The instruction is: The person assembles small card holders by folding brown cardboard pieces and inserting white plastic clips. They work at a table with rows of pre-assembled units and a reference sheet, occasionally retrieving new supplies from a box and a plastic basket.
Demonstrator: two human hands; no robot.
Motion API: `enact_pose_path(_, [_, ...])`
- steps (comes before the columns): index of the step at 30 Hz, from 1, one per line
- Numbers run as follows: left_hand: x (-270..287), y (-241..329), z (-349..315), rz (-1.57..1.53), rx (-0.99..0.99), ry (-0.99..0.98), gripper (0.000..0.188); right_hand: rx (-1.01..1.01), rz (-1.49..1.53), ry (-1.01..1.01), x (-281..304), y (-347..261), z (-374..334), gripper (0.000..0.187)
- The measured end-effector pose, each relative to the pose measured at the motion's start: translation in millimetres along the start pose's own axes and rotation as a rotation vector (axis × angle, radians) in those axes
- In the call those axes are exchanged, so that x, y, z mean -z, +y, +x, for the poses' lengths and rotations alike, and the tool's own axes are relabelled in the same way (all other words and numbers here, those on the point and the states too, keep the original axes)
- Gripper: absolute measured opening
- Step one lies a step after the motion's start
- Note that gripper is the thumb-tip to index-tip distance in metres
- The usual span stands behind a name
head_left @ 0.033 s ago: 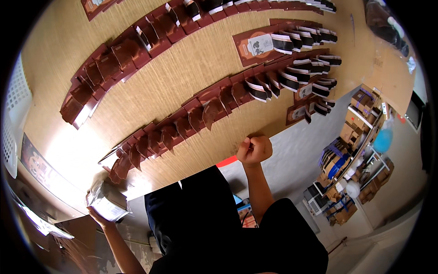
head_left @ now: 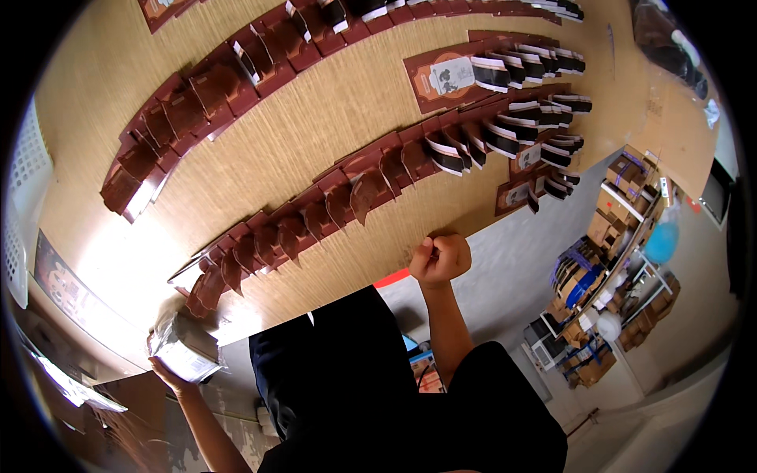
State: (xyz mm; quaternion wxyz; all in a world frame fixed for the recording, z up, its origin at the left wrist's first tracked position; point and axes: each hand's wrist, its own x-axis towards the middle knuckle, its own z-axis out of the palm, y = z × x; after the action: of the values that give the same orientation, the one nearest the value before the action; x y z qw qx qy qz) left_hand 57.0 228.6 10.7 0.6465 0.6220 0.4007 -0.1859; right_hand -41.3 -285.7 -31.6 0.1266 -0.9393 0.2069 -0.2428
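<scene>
At the table's near left corner, my left hand [head_left: 167,374] holds a plastic-wrapped pack [head_left: 186,347] from its left side; the fingers are partly hidden behind it. The pack is boxy, with a pale face and loose clear film around it. My right hand [head_left: 441,258] is curled into a fist at the table's near edge, thumb against the index finger, and nothing shows in it. Beyond both hands runs a long row of overlapping dark red printed cards [head_left: 335,193], with brown flaps standing up on the left part and black-and-white ones on the right.
A second curved row of similar cards [head_left: 229,83] lies farther back on the wooden table [head_left: 315,118]. One broader card [head_left: 441,80] sits between the rows. White perforated baskets [head_left: 27,189] stand at the left edge. Shelving with cardboard boxes [head_left: 607,229] is at the right, beyond the table.
</scene>
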Motion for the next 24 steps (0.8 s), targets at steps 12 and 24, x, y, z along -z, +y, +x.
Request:
enact_pose_path(12, [24.1,-4.1,1.3,-0.017,0.017,0.050,0.067,-0.017,0.005,-0.017,0.7,-0.7,-5.8,0.016])
enact_pose_path(24, [19.2,-2.9,0.6,-0.051,0.031,-0.065,0.065,-0.028,-0.008,-0.025,1.1,-1.9,-4.2,0.017])
